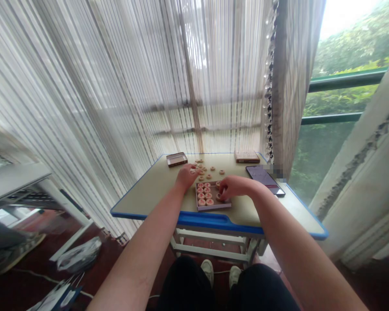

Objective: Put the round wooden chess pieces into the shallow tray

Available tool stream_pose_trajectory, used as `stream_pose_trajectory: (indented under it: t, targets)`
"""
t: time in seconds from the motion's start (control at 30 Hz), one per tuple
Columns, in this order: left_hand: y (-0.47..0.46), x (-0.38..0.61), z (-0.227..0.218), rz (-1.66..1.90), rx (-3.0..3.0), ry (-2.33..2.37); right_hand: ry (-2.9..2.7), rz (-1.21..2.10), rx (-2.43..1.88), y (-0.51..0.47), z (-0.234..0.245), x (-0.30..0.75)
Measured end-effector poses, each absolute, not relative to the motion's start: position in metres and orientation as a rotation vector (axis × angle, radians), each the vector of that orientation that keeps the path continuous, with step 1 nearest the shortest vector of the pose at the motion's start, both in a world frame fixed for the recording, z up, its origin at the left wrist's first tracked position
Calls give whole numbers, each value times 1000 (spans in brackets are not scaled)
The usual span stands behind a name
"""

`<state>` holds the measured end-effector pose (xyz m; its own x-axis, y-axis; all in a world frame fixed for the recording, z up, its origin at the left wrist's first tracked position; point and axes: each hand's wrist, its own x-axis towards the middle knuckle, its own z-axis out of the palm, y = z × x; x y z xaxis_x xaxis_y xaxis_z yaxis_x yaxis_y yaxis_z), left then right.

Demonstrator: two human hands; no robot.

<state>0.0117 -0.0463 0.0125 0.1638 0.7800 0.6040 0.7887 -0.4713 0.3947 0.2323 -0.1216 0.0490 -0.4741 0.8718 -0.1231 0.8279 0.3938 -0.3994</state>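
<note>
A shallow open box [214,207] lies near the table's front edge, with two columns of round xiangqi pieces [201,196] marked in red along its left side. My right hand [235,186] reaches over the box's right part. Its bent fingertips are on a xiangqi piece [218,197] there, and another piece [218,184] lies just behind. Beyond the box's left side, my left hand [184,176] is curled among loose pieces, with a pale round xiangqi piece [193,171] between thumb and fingers. More loose pieces [209,176] are scattered behind the box.
An open box lid or tray [176,160] lies at the table's back left. A flat box [247,156] sits at the back right, and a phone [265,180] lies on the right. Behind the blue-edged table [142,196] hang striped curtains [162,86].
</note>
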Motion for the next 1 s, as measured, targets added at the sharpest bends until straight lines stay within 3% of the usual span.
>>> stream_pose_trajectory:
  t: [1.0]
  targets:
    - [-45,5,11,-1200,-2397,-1534,-2600,511,-1458,-132,59,229]
